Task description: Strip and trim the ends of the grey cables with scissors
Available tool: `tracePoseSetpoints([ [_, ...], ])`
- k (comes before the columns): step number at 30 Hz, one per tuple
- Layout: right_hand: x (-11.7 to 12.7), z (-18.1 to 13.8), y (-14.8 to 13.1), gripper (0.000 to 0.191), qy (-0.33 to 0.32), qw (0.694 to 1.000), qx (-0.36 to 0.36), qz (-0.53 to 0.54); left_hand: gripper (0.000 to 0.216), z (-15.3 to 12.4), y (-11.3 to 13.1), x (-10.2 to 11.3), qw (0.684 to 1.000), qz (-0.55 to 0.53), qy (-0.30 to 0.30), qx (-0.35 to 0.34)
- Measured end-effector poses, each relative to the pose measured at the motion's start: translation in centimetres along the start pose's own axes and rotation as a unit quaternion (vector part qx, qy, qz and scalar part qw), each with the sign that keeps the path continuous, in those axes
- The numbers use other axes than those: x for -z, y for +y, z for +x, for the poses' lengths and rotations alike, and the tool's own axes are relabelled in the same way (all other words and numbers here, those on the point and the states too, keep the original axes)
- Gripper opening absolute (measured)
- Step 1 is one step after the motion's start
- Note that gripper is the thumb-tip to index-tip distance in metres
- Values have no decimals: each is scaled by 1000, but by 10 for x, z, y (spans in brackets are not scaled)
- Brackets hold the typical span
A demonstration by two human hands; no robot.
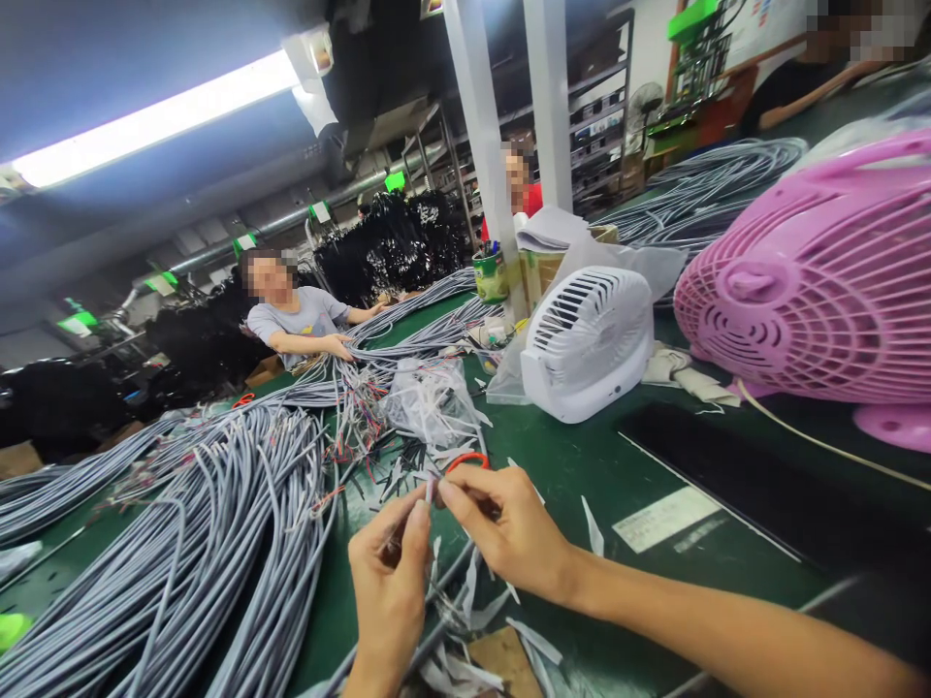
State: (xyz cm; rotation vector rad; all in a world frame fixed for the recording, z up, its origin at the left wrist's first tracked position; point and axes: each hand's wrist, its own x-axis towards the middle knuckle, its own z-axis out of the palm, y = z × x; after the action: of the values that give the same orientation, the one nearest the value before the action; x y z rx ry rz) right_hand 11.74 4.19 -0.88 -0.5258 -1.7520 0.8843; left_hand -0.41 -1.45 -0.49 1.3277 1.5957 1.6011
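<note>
Green tabletop (560, 494) below, left hand (391, 574) pinching a small pale piece (430, 489) over it, long axis near upright; right hand (513, 531) bunches its fingertips beside the top, their hold unclear.

- cable bundle (225, 543) is lying on the table (582, 465), left of the left hand (393, 572)
- plastic bag (433, 396) is sitting past the right hand (524, 533)
- small fan (593, 339) is standing between that and the bigger fan (807, 291)
- pen tin (490, 278) is chilling back behind the small fan
</note>
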Motion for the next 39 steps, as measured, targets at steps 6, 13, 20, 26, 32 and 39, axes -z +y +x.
tracePoseSetpoints([
  [6,-3,-4,0,34,-30,999,24,-11,30,-1,4,2,998,27,51,-36],
  [13,-2,-3,-1,28,12,998,54,-6,29,-6,6,-3,996,12,82,-36],
  [20,-1,-2,-1,33,-9,999,38,11,30,-6,7,-1,997,6,72,-38],
  [26,-1,-2,-1,37,-27,999,29,27,33,-5,4,3,999,-3,42,-28],
  [32,-1,-2,-2,34,-24,998,22,59,42,-4,3,3,997,-76,0,34],
  [39,0,-3,-3,34,-56,997,6,59,40,-3,1,2,994,-106,-7,36],
])
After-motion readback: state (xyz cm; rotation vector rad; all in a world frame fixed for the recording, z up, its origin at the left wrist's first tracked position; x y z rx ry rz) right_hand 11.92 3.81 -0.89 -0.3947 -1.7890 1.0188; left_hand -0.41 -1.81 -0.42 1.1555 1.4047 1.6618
